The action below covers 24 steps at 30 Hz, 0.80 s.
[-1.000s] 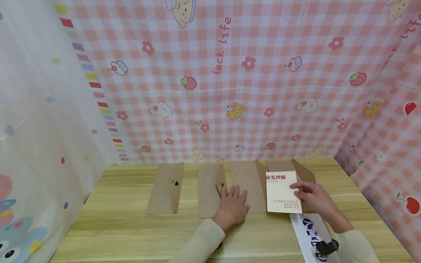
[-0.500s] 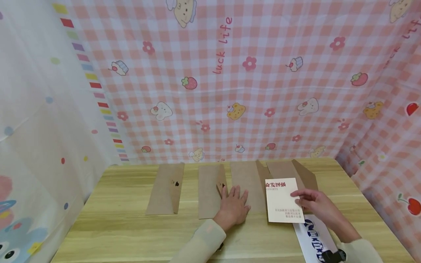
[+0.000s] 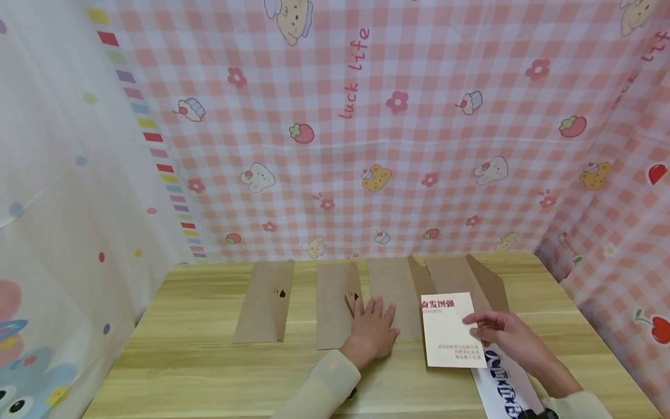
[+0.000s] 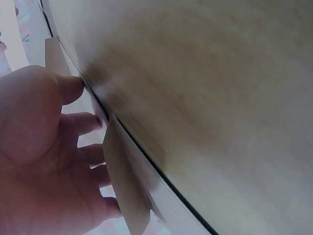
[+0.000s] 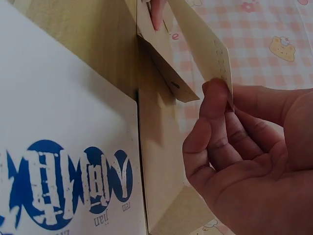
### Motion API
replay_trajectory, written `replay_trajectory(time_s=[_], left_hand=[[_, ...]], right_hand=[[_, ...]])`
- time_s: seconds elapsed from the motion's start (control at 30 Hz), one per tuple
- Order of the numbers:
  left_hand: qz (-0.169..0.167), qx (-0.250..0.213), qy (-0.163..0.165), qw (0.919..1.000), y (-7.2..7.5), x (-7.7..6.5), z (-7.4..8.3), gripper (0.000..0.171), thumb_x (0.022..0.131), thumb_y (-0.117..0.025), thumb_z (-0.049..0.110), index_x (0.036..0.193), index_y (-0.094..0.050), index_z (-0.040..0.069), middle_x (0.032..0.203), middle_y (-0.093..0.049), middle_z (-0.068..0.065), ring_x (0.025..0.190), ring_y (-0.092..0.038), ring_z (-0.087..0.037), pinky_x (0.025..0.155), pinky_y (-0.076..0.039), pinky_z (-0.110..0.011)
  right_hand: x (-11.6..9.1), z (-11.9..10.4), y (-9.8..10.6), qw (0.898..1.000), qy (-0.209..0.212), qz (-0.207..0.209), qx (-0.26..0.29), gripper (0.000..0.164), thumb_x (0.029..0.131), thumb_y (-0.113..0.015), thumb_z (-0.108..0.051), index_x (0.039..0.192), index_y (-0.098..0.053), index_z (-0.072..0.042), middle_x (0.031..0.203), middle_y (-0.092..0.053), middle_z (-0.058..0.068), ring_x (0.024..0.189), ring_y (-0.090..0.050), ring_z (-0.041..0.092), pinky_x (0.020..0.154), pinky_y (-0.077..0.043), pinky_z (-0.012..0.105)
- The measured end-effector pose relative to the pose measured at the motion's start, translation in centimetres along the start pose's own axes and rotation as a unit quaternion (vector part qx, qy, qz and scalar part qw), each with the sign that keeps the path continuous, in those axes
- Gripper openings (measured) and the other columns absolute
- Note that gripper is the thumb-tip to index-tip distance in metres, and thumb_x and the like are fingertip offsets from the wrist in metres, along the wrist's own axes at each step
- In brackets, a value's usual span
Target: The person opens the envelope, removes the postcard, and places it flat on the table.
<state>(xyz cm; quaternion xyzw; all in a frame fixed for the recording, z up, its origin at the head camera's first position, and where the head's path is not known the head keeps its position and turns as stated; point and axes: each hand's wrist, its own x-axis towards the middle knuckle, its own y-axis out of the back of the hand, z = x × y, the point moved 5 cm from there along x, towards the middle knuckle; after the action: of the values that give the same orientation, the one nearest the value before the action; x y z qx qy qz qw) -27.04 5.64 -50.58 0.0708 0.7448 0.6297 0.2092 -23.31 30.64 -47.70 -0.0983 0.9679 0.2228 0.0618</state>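
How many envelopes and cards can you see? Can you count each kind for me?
Brown envelopes: 4
Cream card with red heading: 1
White card with blue print: 1
Total in sight: 6

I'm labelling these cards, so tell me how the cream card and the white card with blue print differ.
The cream card is off-white with a red heading, while the white card has pale characters on blue ovals. The right hand pinches the cream card; its fingers don't hold the white card. In the head view, the forearm covers part of the white card but not the cream card. Both carry Chinese characters.
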Motion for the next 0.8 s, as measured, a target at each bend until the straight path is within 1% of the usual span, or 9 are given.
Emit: replay_trajectory(time_s=[0.13, 0.23, 0.33, 0.37, 0.47, 0.57, 0.6, 0.8], left_hand=[[-0.001, 0.009, -0.001, 1.0, 0.1, 0.0, 0.0, 0.057, 0.105, -0.032, 0.05, 0.158, -0.025, 0.031, 0.164, -0.023, 0.0, 0.15, -0.024, -0.018, 0.12, -0.017, -0.051], [-0.003, 0.015, -0.003, 0.9999, 0.0, 0.0, 0.1, 0.056, 0.106, -0.032, 0.047, 0.159, -0.023, 0.031, 0.164, -0.022, 0.0, 0.15, -0.023, -0.018, 0.12, -0.017, -0.051], [-0.006, 0.021, -0.003, 0.9997, 0.0, 0.0, 0.1, 0.055, 0.106, -0.031, 0.046, 0.159, -0.023, 0.031, 0.165, -0.022, 0.001, 0.15, -0.023, -0.018, 0.12, -0.018, -0.05], [-0.006, 0.023, -0.003, 0.9997, 0.0, 0.0, 0.1, 0.055, 0.106, -0.032, 0.046, 0.159, -0.023, 0.031, 0.165, -0.022, 0.001, 0.15, -0.023, -0.018, 0.12, -0.018, -0.05], [-0.006, 0.025, -0.002, 0.9997, 0.0, 0.0, 0.1, 0.055, 0.106, -0.032, 0.046, 0.159, -0.023, 0.031, 0.165, -0.022, 0.001, 0.15, -0.023, -0.017, 0.12, -0.018, -0.05], [-0.005, 0.022, -0.001, 0.9997, 0.0, 0.0, 0.1, 0.055, 0.106, -0.032, 0.046, 0.158, -0.023, 0.031, 0.165, -0.022, 0.001, 0.15, -0.023, -0.017, 0.12, -0.018, -0.05], [-0.005, 0.021, 0.0, 0.9998, -0.1, 0.0, 0.1, 0.055, 0.106, -0.032, 0.046, 0.158, -0.023, 0.032, 0.165, -0.022, 0.001, 0.15, -0.023, -0.017, 0.12, -0.018, -0.05], [-0.005, 0.021, 0.0, 0.9998, -0.1, 0.1, 0.2, 0.055, 0.106, -0.032, 0.045, 0.158, -0.023, 0.032, 0.165, -0.022, 0.001, 0.15, -0.023, -0.017, 0.12, -0.018, -0.05]], right_hand=[[-0.1, 0.2, -0.1, 1.0, 0.017, -0.021, 0.011, 0.035, 0.093, -0.067, -0.012, 0.121, -0.061, 0.008, 0.113, -0.068, 0.014, 0.088, -0.063, 0.009, 0.077, -0.053, 0.027], [-0.1, 0.4, -0.2, 0.999, 0.032, -0.042, 0.014, 0.037, 0.093, -0.067, -0.012, 0.123, -0.06, 0.008, 0.109, -0.066, 0.013, 0.088, -0.062, 0.009, 0.077, -0.053, 0.027], [-0.2, 0.4, -0.3, 0.997, 0.045, -0.066, 0.021, 0.038, 0.094, -0.066, -0.012, 0.125, -0.058, 0.007, 0.107, -0.064, 0.01, 0.088, -0.06, 0.009, 0.077, -0.052, 0.028], [-0.2, 0.5, -0.4, 0.996, 0.047, -0.075, 0.025, 0.038, 0.094, -0.065, -0.011, 0.126, -0.057, 0.007, 0.103, -0.062, 0.008, 0.087, -0.059, 0.009, 0.077, -0.052, 0.028], [-0.5, 0.6, -0.7, 0.993, 0.052, -0.097, 0.035, 0.04, 0.095, -0.064, -0.011, 0.129, -0.055, 0.007, 0.103, -0.061, 0.006, 0.088, -0.059, 0.008, 0.077, -0.051, 0.029], [-0.7, 0.9, -1.0, 0.992, 0.049, -0.108, 0.041, 0.041, 0.094, -0.064, -0.011, 0.13, -0.054, 0.008, 0.104, -0.062, 0.008, 0.09, -0.06, 0.009, 0.078, -0.051, 0.029], [-0.7, 0.9, -1.0, 0.992, 0.052, -0.11, 0.04, 0.041, 0.094, -0.064, -0.011, 0.13, -0.054, 0.008, 0.109, -0.063, 0.01, 0.091, -0.061, 0.01, 0.077, -0.051, 0.029], [-0.9, 1.2, -1.3, 0.99, 0.058, -0.117, 0.046, 0.041, 0.093, -0.065, -0.01, 0.129, -0.055, 0.009, 0.116, -0.061, 0.014, 0.091, -0.064, 0.012, 0.077, -0.054, 0.029]])
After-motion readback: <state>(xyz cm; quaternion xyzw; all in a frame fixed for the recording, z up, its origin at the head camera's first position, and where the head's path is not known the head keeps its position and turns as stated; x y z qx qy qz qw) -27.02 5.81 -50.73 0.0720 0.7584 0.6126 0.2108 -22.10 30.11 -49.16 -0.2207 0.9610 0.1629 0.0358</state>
